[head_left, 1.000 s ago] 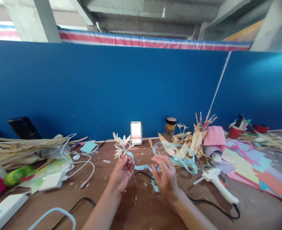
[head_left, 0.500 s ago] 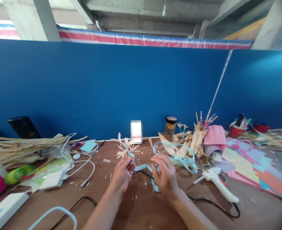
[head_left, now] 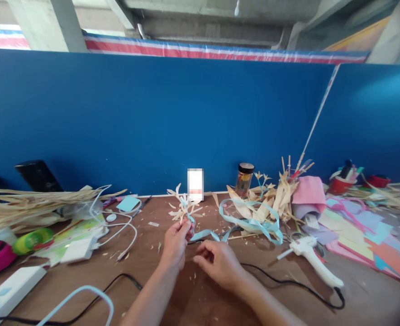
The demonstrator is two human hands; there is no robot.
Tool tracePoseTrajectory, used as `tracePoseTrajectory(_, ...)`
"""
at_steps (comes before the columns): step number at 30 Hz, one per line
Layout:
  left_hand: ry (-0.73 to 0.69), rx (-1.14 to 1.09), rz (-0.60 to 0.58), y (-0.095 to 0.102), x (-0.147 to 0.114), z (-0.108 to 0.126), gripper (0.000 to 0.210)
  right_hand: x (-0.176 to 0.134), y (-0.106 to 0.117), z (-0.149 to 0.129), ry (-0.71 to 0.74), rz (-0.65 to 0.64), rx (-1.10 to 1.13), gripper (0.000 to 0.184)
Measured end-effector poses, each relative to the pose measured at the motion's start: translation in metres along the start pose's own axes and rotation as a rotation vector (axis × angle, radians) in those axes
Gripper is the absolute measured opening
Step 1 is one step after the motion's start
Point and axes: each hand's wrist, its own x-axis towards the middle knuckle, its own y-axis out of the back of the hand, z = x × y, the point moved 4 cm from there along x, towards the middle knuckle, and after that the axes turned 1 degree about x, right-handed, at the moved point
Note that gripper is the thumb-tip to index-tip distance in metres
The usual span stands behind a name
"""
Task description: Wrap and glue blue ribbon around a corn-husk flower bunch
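My left hand (head_left: 178, 242) pinches the stem of a flower made of pale dried husk strips (head_left: 183, 206), its petals spread above my fingers. Light blue ribbon (head_left: 205, 233) is at the stem by my fingertips and runs right along the table, passing behind my right hand. Lower and to the right, my right hand (head_left: 220, 265) is curled, thumb and fingers drawn in; whether anything is inside it is hidden. The ribbon's loose loops (head_left: 250, 224) lie farther right among dried husks (head_left: 274, 203).
A white glue gun (head_left: 317, 260) with a black cord lies at right, beside coloured paper sheets (head_left: 352, 235). A lidded jar (head_left: 245, 179) stands by the blue partition (head_left: 193, 108). At left are husk strips (head_left: 33, 203), white cables (head_left: 132, 226) and a power strip (head_left: 13, 290). Husk scraps litter the table.
My right hand has moved left and down toward me, and its fingers have curled in. My left hand keeps its pinch on the flower stem. The view has shifted slightly.
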Motion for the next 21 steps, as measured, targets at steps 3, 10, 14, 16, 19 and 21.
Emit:
tracePoseTrajectory(3, 0.012, 0.017, -0.01, 0.0, 0.0, 0.0, 0.024, -0.001, -0.004, 0.005, 0.014, -0.016, -0.067, 0.003)
tracePoseTrajectory(10, -0.007, 0.049, -0.058, 0.002, 0.002, 0.006, 0.022, 0.003, 0.005, 0.006, 0.026, 0.017, -0.161, 0.005)
tracePoseTrajectory(14, -0.037, 0.064, -0.055, 0.002, 0.001, 0.008, 0.022, 0.003, 0.01, -0.002, 0.037, 0.061, -0.174, 0.008)
tracePoseTrajectory(16, -0.04, 0.075, -0.045, 0.001, 0.001, 0.007, 0.023, 0.003, 0.013, -0.004, 0.04, 0.102, -0.175, 0.01)
tracePoseTrajectory(19, -0.031, 0.092, -0.034, 0.001, 0.001, 0.005, 0.024, 0.003, 0.017, -0.007, 0.062, 0.152, -0.189, 0.015)
tracePoseTrajectory(21, -0.028, 0.106, -0.032, 0.001, 0.001, 0.003, 0.024, 0.003, 0.018, -0.007, 0.075, 0.164, -0.205, 0.017)
